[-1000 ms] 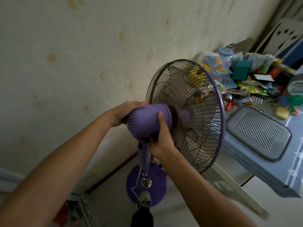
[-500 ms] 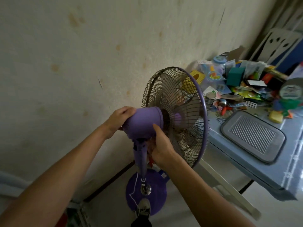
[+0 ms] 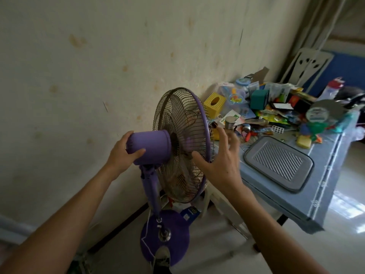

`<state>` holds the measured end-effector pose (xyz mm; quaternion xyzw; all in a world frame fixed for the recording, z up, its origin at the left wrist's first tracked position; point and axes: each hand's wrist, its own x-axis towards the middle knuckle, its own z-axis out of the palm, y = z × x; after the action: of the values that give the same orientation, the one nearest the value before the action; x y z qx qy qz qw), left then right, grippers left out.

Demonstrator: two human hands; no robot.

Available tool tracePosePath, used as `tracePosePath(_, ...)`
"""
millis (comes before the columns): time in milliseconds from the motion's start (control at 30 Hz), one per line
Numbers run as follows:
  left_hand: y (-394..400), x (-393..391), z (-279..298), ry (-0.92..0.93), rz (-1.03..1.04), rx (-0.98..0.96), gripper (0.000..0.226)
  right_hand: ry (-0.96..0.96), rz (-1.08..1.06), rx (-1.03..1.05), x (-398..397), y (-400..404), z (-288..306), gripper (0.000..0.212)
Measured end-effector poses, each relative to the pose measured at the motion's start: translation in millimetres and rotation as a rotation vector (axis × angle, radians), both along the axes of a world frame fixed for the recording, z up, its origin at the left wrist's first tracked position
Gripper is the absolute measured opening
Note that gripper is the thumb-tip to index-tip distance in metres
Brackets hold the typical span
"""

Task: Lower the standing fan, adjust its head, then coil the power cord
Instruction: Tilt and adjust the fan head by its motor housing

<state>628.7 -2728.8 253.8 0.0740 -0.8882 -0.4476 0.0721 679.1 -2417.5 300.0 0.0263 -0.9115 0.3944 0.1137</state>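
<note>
A purple standing fan stands by the wall, its wire cage [image 3: 183,143] facing right toward the table. My left hand [image 3: 122,153] grips the purple motor housing [image 3: 150,147] from behind. Beside the cage's purple rim, my right hand [image 3: 221,165] hovers with fingers spread, holding nothing. The purple pole [image 3: 151,190] drops to the round purple base [image 3: 171,234], where a shoe [image 3: 162,258] rests on the near edge. A thin white power cord [image 3: 146,232] runs down across the base.
A blue-covered table [image 3: 296,202] stands close on the right, piled with clutter, a yellow tissue box [image 3: 214,103] and a grey tray [image 3: 278,163]. The stained wall [image 3: 98,76] is right behind the fan. White plastic chairs [image 3: 308,64] lean at the far right.
The fan head has sunk lower and turned upright. My right hand has let go of the neck under the motor housing and moved right, open, beside the cage. My left hand keeps its hold.
</note>
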Motion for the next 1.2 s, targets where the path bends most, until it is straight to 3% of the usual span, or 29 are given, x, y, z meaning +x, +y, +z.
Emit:
tracePosePath(67, 4, 2, 2, -0.011, 0.004, 0.009, 0.08, -0.156, 0.1, -0.112, -5, 3, -12, 0.109)
tracePosePath(133, 7, 1, 5, -0.024, 0.005, 0.019, 0.081, -0.148, 0.128, -0.159, -7, 1, -20, 0.114)
tracePosePath(767, -5, 1, 7, -0.056, -0.07, 0.057, 0.083, -0.047, 0.024, -0.096, 4, -20, -20, 0.105)
tracePosePath(900, -14, 15, 8, -0.065, -0.052, 0.049, 0.081, 0.233, -0.022, 0.043, 16, -44, 1, 0.087)
tracePosePath(1000, -24, 24, 12, -0.072, -0.001, 0.063, 0.074, 0.437, 0.096, 0.039, 24, -66, 12, 0.062)
tracePosePath(1200, -26, 60, 21, -0.077, 0.042, 0.095, 0.056, 0.134, 0.345, -0.081, 33, -93, -15, 0.034)
